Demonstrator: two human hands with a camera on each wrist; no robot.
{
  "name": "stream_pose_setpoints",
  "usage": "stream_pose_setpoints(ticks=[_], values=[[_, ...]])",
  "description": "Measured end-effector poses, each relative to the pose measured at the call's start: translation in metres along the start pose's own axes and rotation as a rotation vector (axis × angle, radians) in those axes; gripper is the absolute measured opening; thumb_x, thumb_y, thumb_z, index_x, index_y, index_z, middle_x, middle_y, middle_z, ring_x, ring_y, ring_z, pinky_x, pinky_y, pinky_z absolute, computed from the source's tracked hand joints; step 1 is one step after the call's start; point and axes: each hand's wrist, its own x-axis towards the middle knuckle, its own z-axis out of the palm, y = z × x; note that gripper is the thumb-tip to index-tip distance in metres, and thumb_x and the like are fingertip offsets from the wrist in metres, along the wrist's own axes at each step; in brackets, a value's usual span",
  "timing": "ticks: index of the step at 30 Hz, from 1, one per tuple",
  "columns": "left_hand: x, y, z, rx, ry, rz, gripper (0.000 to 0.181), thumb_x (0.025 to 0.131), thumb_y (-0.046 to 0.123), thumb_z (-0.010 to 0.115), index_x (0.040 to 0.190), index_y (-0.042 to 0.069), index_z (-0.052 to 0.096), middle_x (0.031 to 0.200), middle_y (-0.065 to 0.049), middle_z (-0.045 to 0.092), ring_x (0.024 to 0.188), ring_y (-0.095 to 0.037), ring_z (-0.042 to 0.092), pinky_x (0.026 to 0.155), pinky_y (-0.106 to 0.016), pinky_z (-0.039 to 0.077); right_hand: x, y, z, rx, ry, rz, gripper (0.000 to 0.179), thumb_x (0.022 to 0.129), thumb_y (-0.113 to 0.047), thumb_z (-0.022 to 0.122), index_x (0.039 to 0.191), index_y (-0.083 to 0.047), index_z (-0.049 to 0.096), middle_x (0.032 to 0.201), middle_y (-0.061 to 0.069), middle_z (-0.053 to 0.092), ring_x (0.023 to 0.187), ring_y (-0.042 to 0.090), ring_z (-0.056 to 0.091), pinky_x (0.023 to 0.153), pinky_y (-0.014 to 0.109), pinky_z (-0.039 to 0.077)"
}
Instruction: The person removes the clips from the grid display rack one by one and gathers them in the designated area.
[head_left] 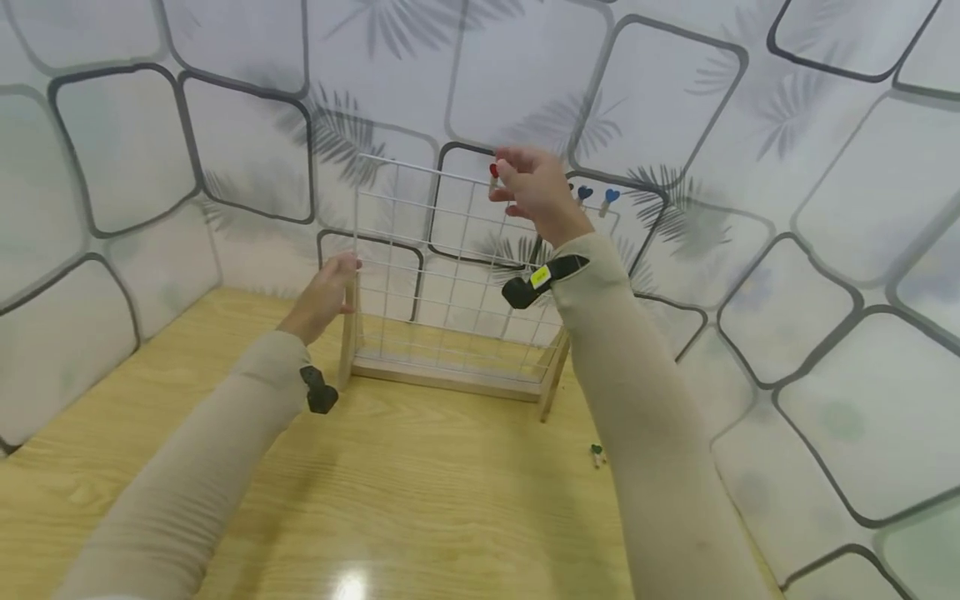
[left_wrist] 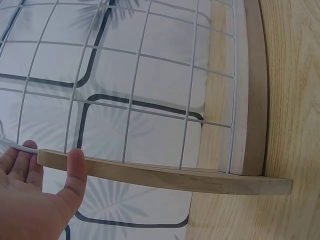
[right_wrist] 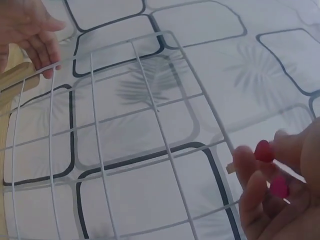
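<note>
A white wire grid rack (head_left: 442,242) stands upright on a wooden base. My left hand (head_left: 326,292) holds its left side at the wooden post (left_wrist: 165,177), thumb laid over the post and fingertips at the wire beside its end. My right hand (head_left: 540,187) is up at the rack's top wire, pinching a small wooden clothespin with a red heart (right_wrist: 264,151) between thumb and fingers. A pink heart (right_wrist: 279,187) shows among the fingers of this hand, its clip hidden. Clothespins with a dark blue heart (head_left: 584,192) and a light blue heart (head_left: 611,196) sit on the top wire further right.
A clothespin with a green heart (head_left: 597,451) lies on the wood-grain table (head_left: 420,475), right of the rack and close to my right sleeve. Behind the rack hangs a patterned cloth wall (head_left: 247,150), which also closes off both sides.
</note>
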Motion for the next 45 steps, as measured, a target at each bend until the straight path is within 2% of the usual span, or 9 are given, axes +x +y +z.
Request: stream_pose_setpoints(ticks=[5, 10, 12, 15, 18, 21, 26, 36, 45], values=[[-0.006, 0.01, 0.001, -0.007, -0.017, -0.007, 0.069, 0.105, 0.048, 0.017, 0.154, 0.001, 0.004, 0.157, -0.019, 0.016, 0.143, -0.038, 0.014, 0.102, -0.058, 0.037, 0.006, -0.002, 0.011, -0.278, 0.104, 0.004, 0.036, 0.102, -0.023, 0.051, 0.136, -0.012, 0.057, 0.118, 0.004, 0.058, 0.075, 0.013, 0.065, 0.054, 0.022, 0.045], [-0.012, 0.023, 0.003, -0.018, -0.021, 0.0, 0.063, 0.107, 0.039, 0.019, 0.153, -0.002, 0.005, 0.157, -0.022, 0.016, 0.143, -0.04, 0.012, 0.103, -0.06, 0.035, 0.009, 0.001, 0.017, -0.389, 0.234, -0.027, 0.024, 0.101, -0.02, 0.054, 0.12, -0.013, 0.067, 0.104, 0.002, 0.064, 0.07, 0.011, 0.064, 0.059, 0.022, 0.048], [-0.009, 0.018, 0.003, -0.016, -0.022, 0.0, 0.064, 0.107, 0.041, 0.019, 0.153, -0.001, 0.006, 0.157, -0.021, 0.016, 0.143, -0.039, 0.013, 0.103, -0.059, 0.036, 0.008, 0.003, 0.018, -0.305, 0.283, -0.034, 0.02, 0.1, -0.019, 0.055, 0.114, -0.012, 0.069, 0.103, 0.002, 0.064, 0.07, 0.011, 0.064, 0.061, 0.023, 0.049], [-0.001, 0.006, 0.003, -0.016, -0.025, -0.004, 0.067, 0.105, 0.047, 0.019, 0.154, 0.003, 0.006, 0.158, -0.018, 0.016, 0.144, -0.037, 0.013, 0.103, -0.058, 0.037, 0.003, 0.006, 0.018, -0.077, 0.314, -0.07, 0.02, 0.099, -0.02, 0.058, 0.114, -0.011, 0.068, 0.109, 0.001, 0.063, 0.068, 0.012, 0.063, 0.056, 0.022, 0.046], [0.005, -0.004, 0.003, -0.014, -0.021, -0.001, 0.071, 0.104, 0.052, 0.019, 0.155, 0.004, 0.006, 0.158, -0.017, 0.017, 0.144, -0.035, 0.014, 0.102, -0.057, 0.038, -0.007, 0.008, 0.017, 0.145, 0.256, -0.074, 0.024, 0.098, -0.021, 0.059, 0.117, -0.011, 0.067, 0.114, 0.002, 0.062, 0.067, 0.014, 0.062, 0.05, 0.022, 0.042], [0.007, -0.009, 0.003, -0.016, -0.008, 0.008, 0.073, 0.103, 0.054, 0.02, 0.154, 0.003, 0.007, 0.157, -0.017, 0.019, 0.143, -0.035, 0.015, 0.101, -0.057, 0.04, -0.02, 0.011, 0.016, 0.234, 0.156, -0.021, 0.024, 0.098, -0.021, 0.059, 0.119, -0.011, 0.066, 0.111, 0.004, 0.062, 0.067, 0.014, 0.06, 0.047, 0.021, 0.04], [0.006, -0.007, 0.003, -0.006, 0.006, 0.017, 0.074, 0.103, 0.054, 0.021, 0.154, 0.002, 0.01, 0.156, -0.017, 0.021, 0.143, -0.036, 0.017, 0.101, -0.056, 0.04, -0.043, 0.032, 0.01, 0.298, 0.061, 0.084, 0.024, 0.1, -0.015, 0.056, 0.122, -0.007, 0.063, 0.106, 0.004, 0.06, 0.067, 0.014, 0.056, 0.047, 0.02, 0.039], [0.005, -0.006, 0.0, 0.04, 0.016, 0.037, 0.071, 0.104, 0.052, 0.02, 0.154, 0.004, 0.008, 0.157, -0.018, 0.02, 0.141, -0.039, 0.02, 0.098, -0.055, 0.043, -0.094, 0.1, -0.021, 0.323, -0.009, 0.222, 0.021, 0.101, -0.009, 0.053, 0.121, -0.004, 0.057, 0.105, 0.005, 0.054, 0.066, 0.01, 0.055, 0.049, 0.019, 0.042], [0.004, -0.005, -0.002, 0.026, 0.012, 0.029, 0.07, 0.105, 0.049, 0.021, 0.154, 0.001, 0.008, 0.156, -0.021, 0.021, 0.141, -0.039, 0.02, 0.099, -0.056, 0.041, -0.138, 0.17, -0.061, 0.309, 0.074, 0.395, 0.017, 0.101, -0.009, 0.052, 0.118, -0.005, 0.055, 0.106, 0.003, 0.056, 0.071, 0.009, 0.06, 0.054, 0.02, 0.046]])
